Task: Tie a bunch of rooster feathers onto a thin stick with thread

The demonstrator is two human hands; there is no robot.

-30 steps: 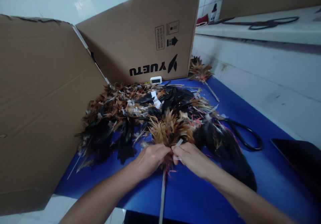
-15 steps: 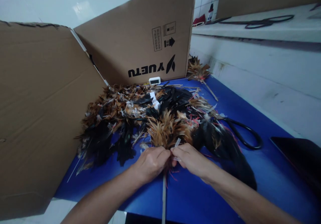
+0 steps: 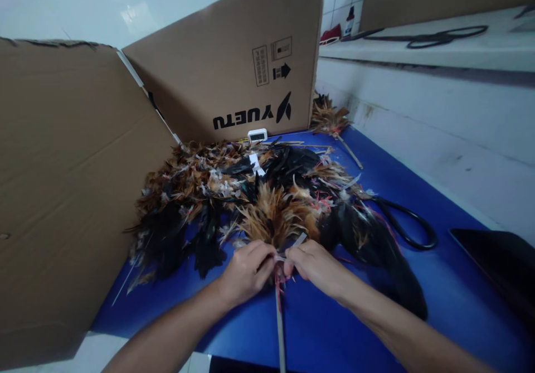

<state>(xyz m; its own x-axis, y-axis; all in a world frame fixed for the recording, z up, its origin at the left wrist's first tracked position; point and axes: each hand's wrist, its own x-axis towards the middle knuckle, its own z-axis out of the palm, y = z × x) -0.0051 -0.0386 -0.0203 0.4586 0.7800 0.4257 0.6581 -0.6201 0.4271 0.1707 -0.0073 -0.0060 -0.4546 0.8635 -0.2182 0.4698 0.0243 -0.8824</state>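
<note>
Stick has tilted slightly; left hand and right hand each grip the feather duster closed.

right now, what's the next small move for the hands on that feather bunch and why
Probably pull the white strip snug. Both hands, left hand and right hand, pinch at the base of the tan feather bunch where it meets the stick. The strip's end juts up loose by the right fingers, so the binding looks unfinished.
</note>
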